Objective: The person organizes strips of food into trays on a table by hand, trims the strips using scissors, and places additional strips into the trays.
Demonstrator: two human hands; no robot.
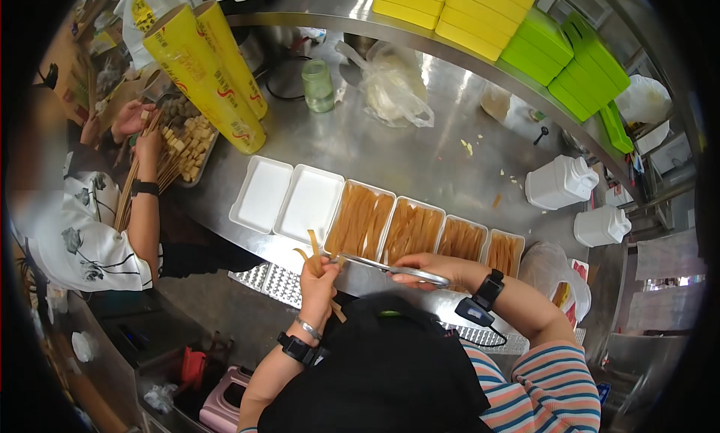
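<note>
My left hand (318,289) is closed around a few flat, light-brown strips (313,262), whose ends stick out above and below the fist. My right hand (431,269) grips a long silver metal tool (367,263), tongs or scissors; I cannot tell which. Its narrow end reaches to the strips by my left fingers. Just beyond my hands runs a row of white trays. Two on the left, a tray (262,194) and its neighbour (308,206), hold nothing. Several to the right carry brown strips (361,221), among them a tray of strips (413,229) beside my right hand.
At left, a co-worker's hands (142,129) work with skewers over a metal tray of cubes (191,144). Yellow film rolls (206,80), a glass jar (318,86), a plastic bag (394,84) and white jugs (561,182) stand on the steel counter (450,170). Yellow boxes (487,16) sit on the shelf.
</note>
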